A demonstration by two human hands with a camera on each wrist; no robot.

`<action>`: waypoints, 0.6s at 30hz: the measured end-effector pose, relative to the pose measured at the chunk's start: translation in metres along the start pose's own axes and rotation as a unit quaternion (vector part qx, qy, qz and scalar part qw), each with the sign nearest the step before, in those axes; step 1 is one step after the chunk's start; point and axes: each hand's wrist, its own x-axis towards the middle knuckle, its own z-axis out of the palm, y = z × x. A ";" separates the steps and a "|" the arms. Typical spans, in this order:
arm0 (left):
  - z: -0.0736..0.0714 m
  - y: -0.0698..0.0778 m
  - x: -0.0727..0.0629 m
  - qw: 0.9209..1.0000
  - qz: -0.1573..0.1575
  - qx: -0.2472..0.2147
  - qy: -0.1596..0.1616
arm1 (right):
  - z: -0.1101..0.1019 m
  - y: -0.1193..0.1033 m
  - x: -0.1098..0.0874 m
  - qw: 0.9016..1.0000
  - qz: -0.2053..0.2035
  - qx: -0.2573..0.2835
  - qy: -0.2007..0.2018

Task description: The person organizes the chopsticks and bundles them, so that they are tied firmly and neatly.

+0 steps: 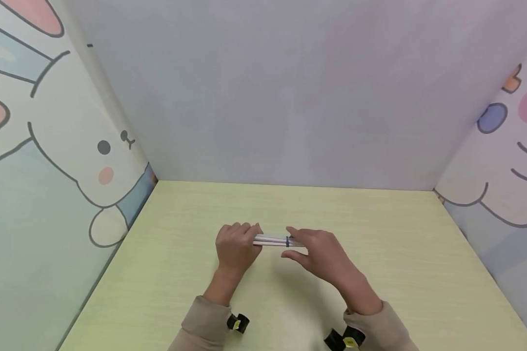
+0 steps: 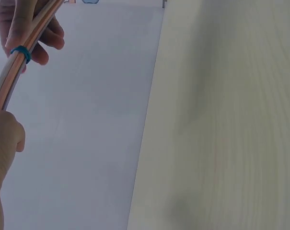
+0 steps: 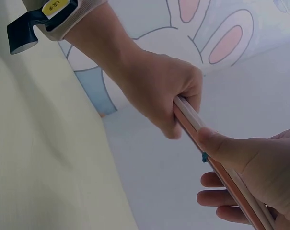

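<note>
Two hands (image 1: 234, 246), one stick bundle (image 1: 272, 240), one blue band (image 1: 287, 241).

Both hands raised, close together — left hand (image 1: 234, 245) fisted; right hand (image 1: 320, 253) pinching.

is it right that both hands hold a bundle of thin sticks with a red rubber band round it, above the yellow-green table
Not quite: the band is blue, not red. The head view shows the blue rubber band round the bundle of thin sticks, and the left wrist view shows it too. The rest stands: the left hand and the right hand both hold the bundle above the yellow-green table.
</note>
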 end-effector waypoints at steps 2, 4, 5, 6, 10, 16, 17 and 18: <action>0.000 -0.002 0.000 1.000 -0.006 -0.001 0.003 | 0.000 0.002 -0.001 1.000 -0.010 0.012 0.013; -0.001 -0.003 0.000 1.000 -0.009 -0.003 0.004 | 0.000 0.004 -0.001 0.999 -0.024 0.023 0.021; -0.001 -0.002 0.000 1.000 -0.010 -0.003 0.004 | 0.000 0.005 0.000 0.999 -0.031 0.026 0.023; -0.001 -0.002 0.000 1.000 -0.011 -0.004 0.003 | 0.000 0.005 0.000 0.999 -0.035 0.026 0.026; -0.002 0.002 0.000 1.000 -0.017 -0.006 0.000 | 0.002 0.004 0.003 0.998 -0.046 0.016 0.039; -0.001 0.008 0.000 1.000 -0.026 -0.005 0.002 | 0.006 -0.001 0.007 0.997 -0.049 0.002 0.061; -0.001 0.008 0.000 1.000 -0.025 -0.005 0.005 | 0.007 -0.002 0.007 0.997 -0.048 0.002 0.062; -0.001 0.009 0.000 1.000 -0.023 -0.005 0.006 | 0.008 -0.003 0.008 0.997 -0.046 0.001 0.061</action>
